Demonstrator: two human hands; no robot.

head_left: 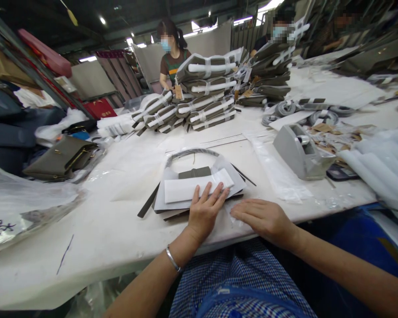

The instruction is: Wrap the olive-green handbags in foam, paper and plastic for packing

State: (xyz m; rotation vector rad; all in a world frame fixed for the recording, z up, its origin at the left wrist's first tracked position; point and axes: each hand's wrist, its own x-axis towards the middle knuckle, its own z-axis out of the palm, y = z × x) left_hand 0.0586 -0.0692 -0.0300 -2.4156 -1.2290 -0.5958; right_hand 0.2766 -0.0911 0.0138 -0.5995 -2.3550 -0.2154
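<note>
A dark grey handbag wrapped in white paper (199,187) lies flat on the white table (119,229) in front of me, its handle arching away from me. My left hand (205,210) rests flat on the near edge of the wrapping, fingers stretched out over a white paper band. Just right of the bag, my right hand (262,218) lies palm down on the table over a bit of clear film, fingers extended.
A grey tape dispenser (301,150) stands to the right, with clear plastic sleeves (278,172) beside it. Stacks of wrapped bags (202,97) fill the far side. An olive handbag (61,159) lies at left. A masked person (170,53) works opposite; white foam rolls (384,163) lie at right.
</note>
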